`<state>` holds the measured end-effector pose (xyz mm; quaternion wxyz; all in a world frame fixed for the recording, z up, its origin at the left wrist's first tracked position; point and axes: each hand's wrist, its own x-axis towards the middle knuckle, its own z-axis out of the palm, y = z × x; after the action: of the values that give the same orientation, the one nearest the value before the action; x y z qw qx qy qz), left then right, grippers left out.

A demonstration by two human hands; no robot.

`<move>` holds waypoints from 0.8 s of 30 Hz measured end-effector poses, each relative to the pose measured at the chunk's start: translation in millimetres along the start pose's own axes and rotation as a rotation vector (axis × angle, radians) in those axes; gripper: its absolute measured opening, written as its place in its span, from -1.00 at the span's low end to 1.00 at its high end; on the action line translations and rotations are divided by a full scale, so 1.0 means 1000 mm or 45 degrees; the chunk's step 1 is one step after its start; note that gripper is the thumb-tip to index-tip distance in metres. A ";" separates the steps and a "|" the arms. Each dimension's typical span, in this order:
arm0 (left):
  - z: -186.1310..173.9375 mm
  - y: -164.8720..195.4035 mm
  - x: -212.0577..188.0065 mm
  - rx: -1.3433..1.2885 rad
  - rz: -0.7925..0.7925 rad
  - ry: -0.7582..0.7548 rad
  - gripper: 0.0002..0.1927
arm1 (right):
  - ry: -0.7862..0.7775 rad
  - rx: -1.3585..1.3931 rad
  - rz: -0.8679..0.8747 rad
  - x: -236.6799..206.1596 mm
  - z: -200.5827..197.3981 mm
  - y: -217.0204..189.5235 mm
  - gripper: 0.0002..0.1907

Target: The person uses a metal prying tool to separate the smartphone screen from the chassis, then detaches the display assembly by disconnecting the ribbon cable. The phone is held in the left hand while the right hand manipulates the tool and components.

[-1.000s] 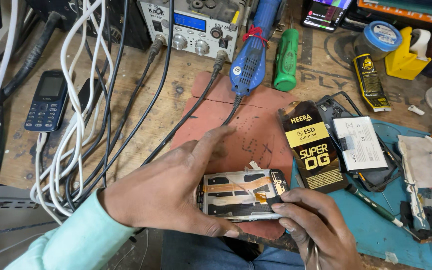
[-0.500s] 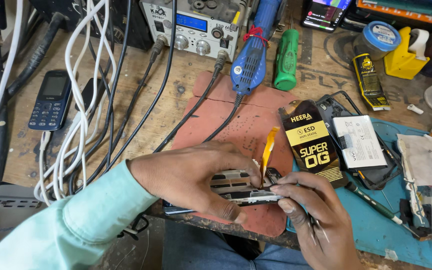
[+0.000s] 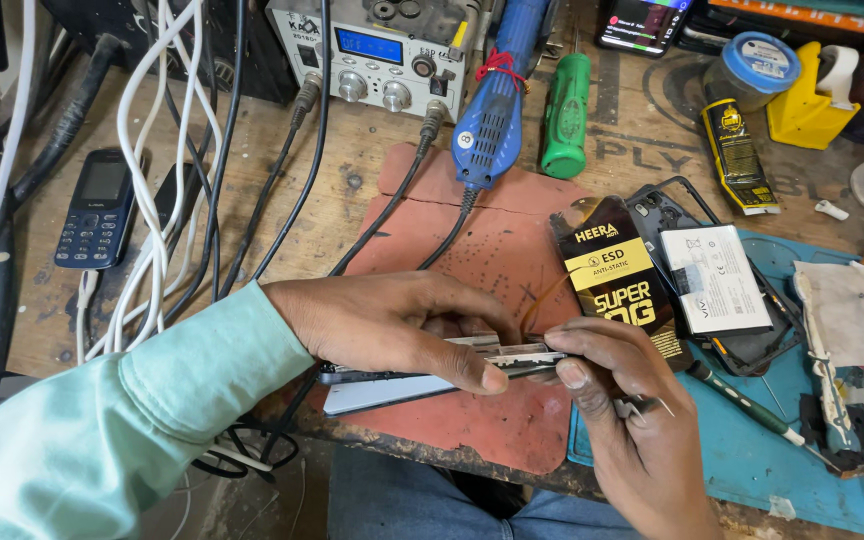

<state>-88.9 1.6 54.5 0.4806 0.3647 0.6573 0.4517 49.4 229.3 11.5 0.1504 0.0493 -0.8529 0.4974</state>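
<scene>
My left hand (image 3: 392, 320) grips an opened smartphone (image 3: 402, 388) from above, thumb on its near side. The phone is turned edge-on over a red work mat (image 3: 472, 240). My right hand (image 3: 622, 430) pinches the phone's right end between thumb and forefinger. Metal tweezers (image 3: 644, 405) are tucked under the same fingers. A thin orange flex ribbon (image 3: 537, 300) arcs up from the phone near my right fingertips.
A black anti-static packet (image 3: 617, 275), a white battery (image 3: 717, 275) and a screwdriver (image 3: 742, 400) lie to the right near a blue mat (image 3: 752, 460). Behind are a blue hand tool (image 3: 492, 120), a green handle (image 3: 564, 115), a bench unit (image 3: 382, 50), white cables (image 3: 152, 200) and a keypad phone (image 3: 97, 208).
The phone went from lying open face-up to being held edge-on. My left hand closed over its top, and the orange ribbon rose, then dropped lower.
</scene>
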 end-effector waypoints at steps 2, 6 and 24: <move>0.000 0.000 -0.001 -0.010 -0.004 0.046 -0.25 | 0.010 0.007 0.047 0.002 0.001 -0.001 -0.80; 0.001 -0.001 -0.003 0.042 -0.014 0.096 -0.24 | 0.000 0.020 0.005 0.003 0.002 -0.003 -0.81; 0.004 -0.005 -0.006 0.173 -0.032 0.176 -0.21 | 0.467 0.264 0.280 -0.027 -0.026 0.000 -0.54</move>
<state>-83.3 -4.5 51.0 0.4137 0.3563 0.7225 0.4241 80.4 249.7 15.2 0.2418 -0.1198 -0.7559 0.5965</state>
